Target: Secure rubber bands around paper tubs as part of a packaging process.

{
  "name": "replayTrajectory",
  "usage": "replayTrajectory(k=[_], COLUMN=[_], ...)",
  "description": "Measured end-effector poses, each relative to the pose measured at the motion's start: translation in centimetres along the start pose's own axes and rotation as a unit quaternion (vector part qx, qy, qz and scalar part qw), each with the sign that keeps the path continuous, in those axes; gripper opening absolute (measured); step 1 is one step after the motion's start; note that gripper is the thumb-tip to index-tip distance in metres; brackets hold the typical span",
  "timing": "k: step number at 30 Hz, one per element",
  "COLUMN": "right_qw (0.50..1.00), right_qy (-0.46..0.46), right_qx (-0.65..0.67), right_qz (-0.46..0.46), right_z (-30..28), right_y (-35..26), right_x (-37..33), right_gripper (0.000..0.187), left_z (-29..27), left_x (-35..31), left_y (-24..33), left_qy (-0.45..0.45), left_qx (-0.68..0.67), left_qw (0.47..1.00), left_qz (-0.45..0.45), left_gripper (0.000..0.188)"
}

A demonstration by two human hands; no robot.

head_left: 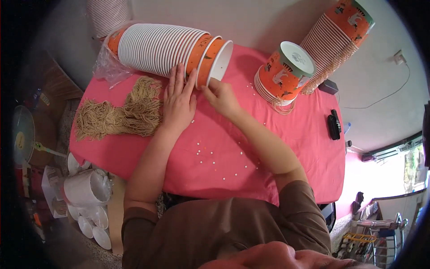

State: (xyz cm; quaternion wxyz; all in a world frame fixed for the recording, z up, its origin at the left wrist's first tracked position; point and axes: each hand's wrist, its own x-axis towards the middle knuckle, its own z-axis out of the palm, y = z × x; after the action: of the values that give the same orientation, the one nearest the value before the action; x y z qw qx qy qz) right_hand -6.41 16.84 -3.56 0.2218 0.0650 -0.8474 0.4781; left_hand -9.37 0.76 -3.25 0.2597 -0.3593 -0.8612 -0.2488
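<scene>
A long nested stack of orange paper buckets (156,48) with white rims lies on its side on the pink-covered table. My left hand (178,102) rests against the near side of the stack, fingers stretched out along the rims. At the stack's right end, the outermost bucket (214,62) sticks out a little and its mouth faces right. My right hand (221,97) pinches the lower rim of that bucket; the fingertips are partly hidden. Left of my left hand lies a bundle of tan cord (121,112).
Upside-down orange buckets (280,78) stand at the right, beside a taller leaning stack (333,38) with cords hanging along it. Small white dots (213,162) are scattered over the pink cloth (286,134). A black object (333,124) lies near the right edge. Clear plastic wrap (112,67) covers the stack's left end.
</scene>
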Motion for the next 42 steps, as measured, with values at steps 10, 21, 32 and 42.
replayTrajectory(k=[10,21,32,42], right_qw=[0.981,0.978,0.977,0.994], right_qy=[0.020,0.023,0.002,-0.024], right_qx=[-0.181,-0.196,-0.210,-0.107], right_qz=[-0.061,-0.066,-0.048,-0.013], right_z=[-9.2,-11.8,-13.1,-11.7], right_y=[-4.3,-6.3,-5.8,-7.7], right_x=[-6.2,-6.7,-7.1,-6.4], right_gripper=[0.011,0.011,0.012,0.021], left_z=[-1.7,-15.0,-16.0,-15.4], left_x=[-0.9,-7.5,-7.7,-5.4], left_y=[0.6,8.2,9.9,9.5], left_qy=[-0.021,-0.286,-0.342,-0.374], left_qx=[-0.098,-0.818,-0.888,-0.829], left_qw=[0.995,0.493,0.272,0.296], left_qz=[-0.021,0.083,0.145,0.293], left_gripper=[0.069,0.021,0.030,0.048])
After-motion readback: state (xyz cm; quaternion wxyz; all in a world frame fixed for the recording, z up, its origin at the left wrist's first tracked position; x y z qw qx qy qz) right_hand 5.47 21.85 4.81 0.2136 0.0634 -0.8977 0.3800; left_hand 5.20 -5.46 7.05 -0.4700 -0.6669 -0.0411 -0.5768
